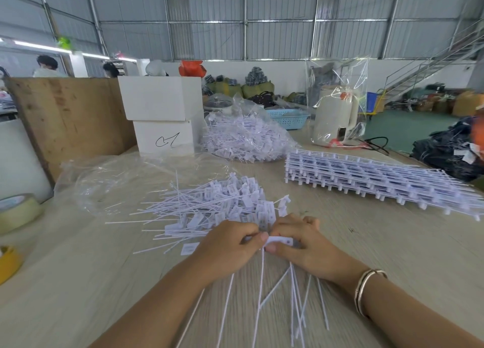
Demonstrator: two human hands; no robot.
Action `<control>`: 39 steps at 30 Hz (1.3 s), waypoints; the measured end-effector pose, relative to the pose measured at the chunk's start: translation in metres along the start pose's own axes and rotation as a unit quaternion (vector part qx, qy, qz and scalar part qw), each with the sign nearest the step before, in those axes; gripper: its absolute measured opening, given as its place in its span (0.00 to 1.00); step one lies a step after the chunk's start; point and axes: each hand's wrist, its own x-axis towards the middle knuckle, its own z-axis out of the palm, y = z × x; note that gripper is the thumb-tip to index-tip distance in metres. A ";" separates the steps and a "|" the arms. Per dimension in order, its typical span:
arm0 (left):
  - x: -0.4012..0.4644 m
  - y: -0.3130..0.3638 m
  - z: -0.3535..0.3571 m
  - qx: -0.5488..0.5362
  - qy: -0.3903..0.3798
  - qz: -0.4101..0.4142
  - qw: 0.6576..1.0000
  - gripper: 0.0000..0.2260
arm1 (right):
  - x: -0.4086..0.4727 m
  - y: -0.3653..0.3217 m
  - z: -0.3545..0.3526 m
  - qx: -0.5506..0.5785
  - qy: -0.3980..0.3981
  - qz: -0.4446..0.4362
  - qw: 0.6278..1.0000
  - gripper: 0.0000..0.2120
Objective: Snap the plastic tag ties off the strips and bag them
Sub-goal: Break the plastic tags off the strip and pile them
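My left hand (227,248) and my right hand (301,245) meet at the table's near middle, both gripping a bunch of white tag ties (279,241) by their heads. The long thin tails of this bunch (293,295) fan down toward me between my forearms. Just beyond my hands lies a loose pile of snapped-off ties (217,206). An empty clear plastic bag (125,182) lies flat behind that pile. A stack of uncut tie strips (366,180) sits at the right. A filled clear bag of ties (243,140) stands farther back.
Two white boxes (162,114) are stacked at the back left beside a wooden board (68,119). Tape rolls (18,211) lie at the left edge. A bagged white kettle (335,117) and a blue basket (288,117) stand at the back right. People stand far left.
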 end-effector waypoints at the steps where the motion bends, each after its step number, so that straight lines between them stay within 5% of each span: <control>1: 0.000 0.000 0.000 -0.013 -0.003 -0.003 1.000 0.15 | 0.001 0.000 0.000 -0.007 0.003 -0.001 1.000 0.09; 9: 0.003 0.000 -0.003 -0.166 0.014 -0.025 0.986 0.17 | 0.002 -0.005 0.004 -0.063 0.114 -0.048 0.990 0.11; 14: 0.003 -0.002 -0.003 -0.176 0.016 -0.018 0.984 0.19 | 0.002 -0.006 0.003 -0.097 0.105 -0.063 0.988 0.14; 24: 0.001 0.002 -0.001 -0.180 0.026 0.005 0.983 0.17 | 0.003 -0.002 0.005 0.107 0.074 -0.002 0.991 0.08; 29: 0.003 -0.003 -0.012 -0.293 0.085 -0.040 0.951 0.15 | 0.003 -0.003 -0.003 0.173 0.104 0.006 0.979 0.10; 36: 0.002 -0.010 -0.008 -0.222 0.088 -0.037 0.970 0.14 | 0.003 0.011 -0.010 -0.056 0.028 0.065 0.996 0.08; 39: 0.000 -0.009 -0.006 -0.108 0.088 -0.023 0.990 0.12 | 0.003 0.015 -0.007 -0.066 0.013 0.100 0.993 0.05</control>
